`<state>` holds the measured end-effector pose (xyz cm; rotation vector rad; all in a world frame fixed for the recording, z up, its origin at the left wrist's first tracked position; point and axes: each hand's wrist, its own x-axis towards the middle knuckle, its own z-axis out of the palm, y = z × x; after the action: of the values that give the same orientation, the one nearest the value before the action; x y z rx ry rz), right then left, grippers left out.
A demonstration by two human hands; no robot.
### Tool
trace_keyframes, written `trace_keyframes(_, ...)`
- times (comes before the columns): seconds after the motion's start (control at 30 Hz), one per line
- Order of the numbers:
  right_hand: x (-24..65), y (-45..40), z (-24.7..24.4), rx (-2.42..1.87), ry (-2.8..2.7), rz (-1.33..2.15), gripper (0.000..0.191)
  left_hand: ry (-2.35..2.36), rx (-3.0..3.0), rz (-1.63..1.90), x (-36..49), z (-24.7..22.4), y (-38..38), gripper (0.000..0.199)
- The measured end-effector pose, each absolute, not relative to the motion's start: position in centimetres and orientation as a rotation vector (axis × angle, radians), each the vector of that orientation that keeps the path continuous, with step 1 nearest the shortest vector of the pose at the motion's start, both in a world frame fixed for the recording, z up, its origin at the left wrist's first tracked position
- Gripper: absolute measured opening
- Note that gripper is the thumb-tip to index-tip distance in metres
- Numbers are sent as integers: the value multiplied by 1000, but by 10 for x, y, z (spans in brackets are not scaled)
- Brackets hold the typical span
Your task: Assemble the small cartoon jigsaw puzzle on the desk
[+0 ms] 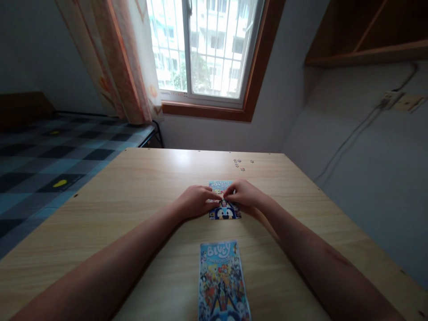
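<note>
A colourful picture sheet (225,214) with a blue cartoon dog face lies flat on the wooden table. My left hand (197,201) rests at its left side, with index finger and thumb apart and their tips on the picture. Over its upper right part, my right hand (246,193) has thumb and index finger pinched together; whatever is between them is too small to make out. Nearer to me lies a larger matching picture (221,276) with "BLUEY" at its top. Several small loose pieces (237,165) are scattered beyond my right hand.
The table (150,178) reaches toward a wall with a barred window (214,49) and a curtain (117,58). A bed with a checked cover (67,151) stands at the left. On the right wall are a wooden shelf (371,55) and a socket with a cable (389,100).
</note>
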<state>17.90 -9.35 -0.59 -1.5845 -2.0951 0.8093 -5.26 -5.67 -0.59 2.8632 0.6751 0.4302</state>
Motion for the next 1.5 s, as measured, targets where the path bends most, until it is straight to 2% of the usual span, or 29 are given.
trace_keyframes(1.13, 179, -90, -8, -1502, -2089, 636, 15, 683, 2922, 390, -55, -6, -54, 29)
trace_keyframes(1.3, 210, -78, -21, -1451, -1741, 320, 20, 683, 2905, 399, -56, -7, -54, 28)
trace_keyframes(1.5, 258, -66, -49, -1865, -1376, 193, 37, 685, 2917, 378, -56, -8, -54, 27)
